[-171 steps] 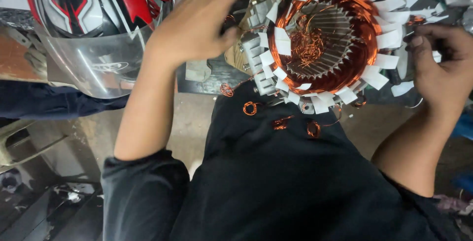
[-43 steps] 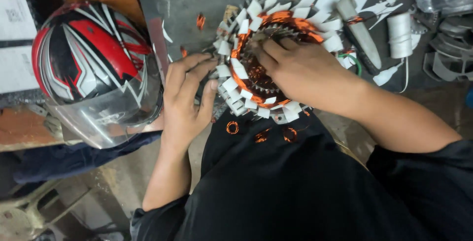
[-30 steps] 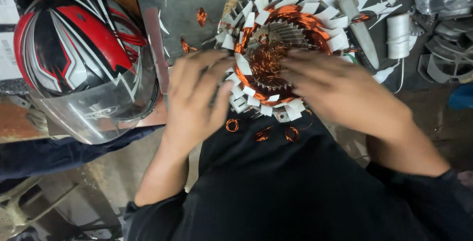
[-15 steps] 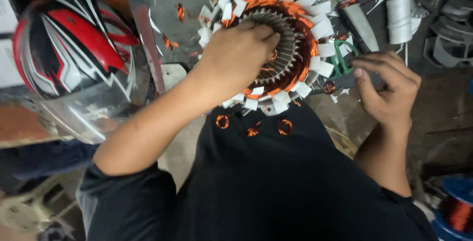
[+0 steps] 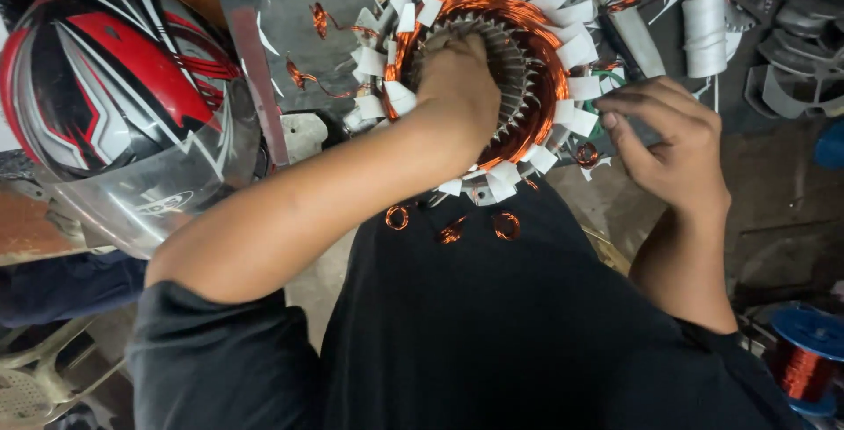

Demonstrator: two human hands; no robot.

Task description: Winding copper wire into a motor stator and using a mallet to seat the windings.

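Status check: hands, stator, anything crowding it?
Left hand inside stator bore. Right hand at its right rim. Helmet close left; copper scraps on shirt.

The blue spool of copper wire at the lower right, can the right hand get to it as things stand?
Probably yes: the right hand rests by the stator, seemingly empty, and nothing visibly blocks the spool beside that elbow.

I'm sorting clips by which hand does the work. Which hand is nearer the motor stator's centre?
Left. The left hand reaches into the bore of the stator, over its copper windings. The right hand is outside the ring, at its right edge beside the white paper strips.
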